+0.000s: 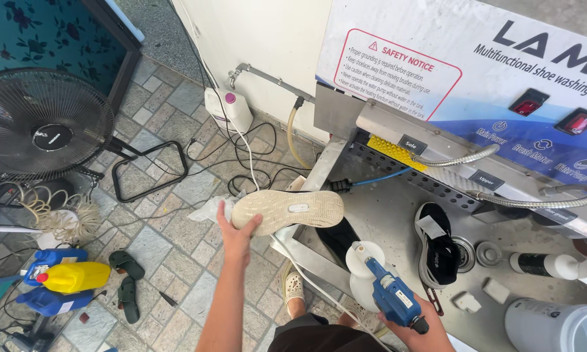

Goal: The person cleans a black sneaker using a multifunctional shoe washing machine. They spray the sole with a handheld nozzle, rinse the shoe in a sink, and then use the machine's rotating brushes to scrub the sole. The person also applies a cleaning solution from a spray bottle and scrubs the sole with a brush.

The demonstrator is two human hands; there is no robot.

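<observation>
My left hand (238, 236) grips a shoe (287, 210) by its heel end and holds it sole-up, its beige sole facing me, over the left edge of a steel wash basin (371, 221). My right hand (424, 326) is closed on the handle of a blue spray gun (391, 293) fitted to a white bottle (362, 277), low in the view near the basin's front edge. A second black and white shoe (437, 244) lies on its side inside the basin.
A shoe-washing machine (476, 85) with flexible metal hoses and red switches rises behind the basin. A black fan (39, 127), blue and yellow jugs (65, 277), green sandals (127, 283), a white canister (231, 107) and loose cables lie on the paved floor to the left.
</observation>
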